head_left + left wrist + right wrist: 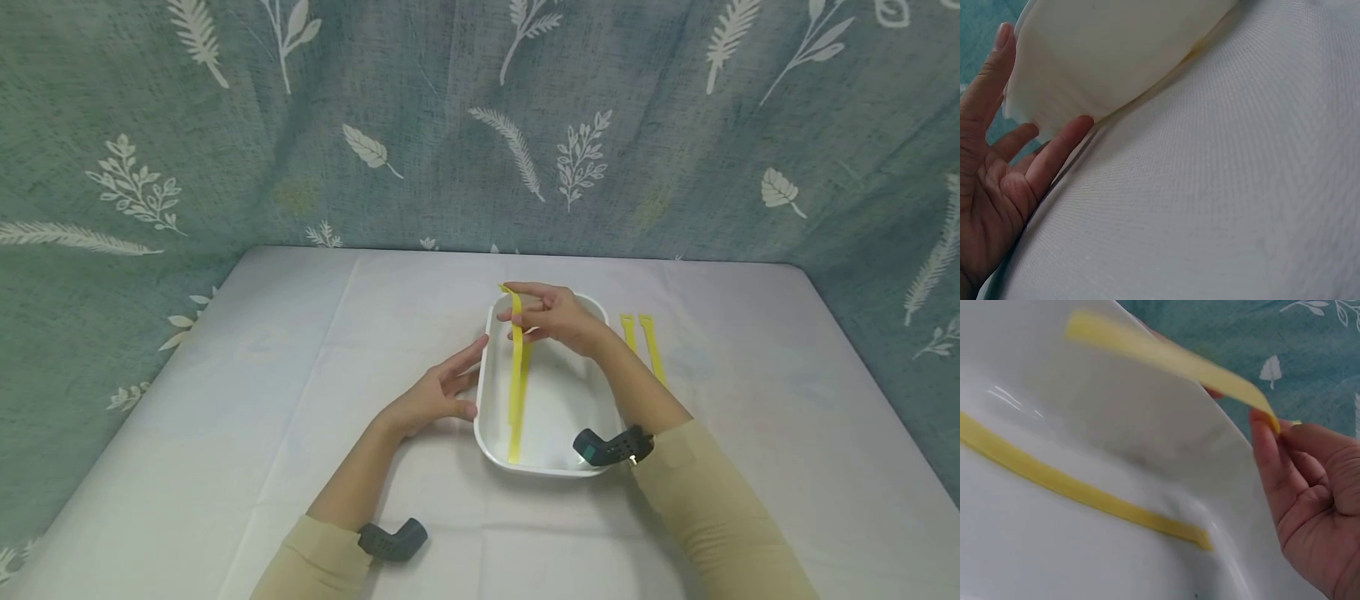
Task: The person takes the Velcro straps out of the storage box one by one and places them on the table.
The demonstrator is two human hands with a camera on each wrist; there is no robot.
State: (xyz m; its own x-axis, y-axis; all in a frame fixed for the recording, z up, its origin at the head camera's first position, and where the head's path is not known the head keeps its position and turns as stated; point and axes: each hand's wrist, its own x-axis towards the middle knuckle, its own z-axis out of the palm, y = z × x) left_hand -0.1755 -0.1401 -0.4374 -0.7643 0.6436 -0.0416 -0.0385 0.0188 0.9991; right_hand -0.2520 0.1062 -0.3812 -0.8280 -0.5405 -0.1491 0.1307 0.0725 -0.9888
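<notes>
Over a white tray (566, 417), my right hand (558, 321) pinches a long, thin yellow strip (516, 358) between thumb and fingers near its far end. The free part of this strip (1166, 359) hangs toward me and looks blurred in the right wrist view. A second yellow strip (1072, 495) lies lengthwise on the tray floor, along the left side. My left hand (435, 392) rests against the tray's left wall with fingers extended; in the left wrist view its fingertips (1085, 125) are right at the wall.
Just right of the tray, two more yellow strips (651, 346) lie side by side on the white tablecloth (750, 400), partly behind my right forearm. A blue-green curtain (450, 167) with white leaf prints hangs behind the table's far edge.
</notes>
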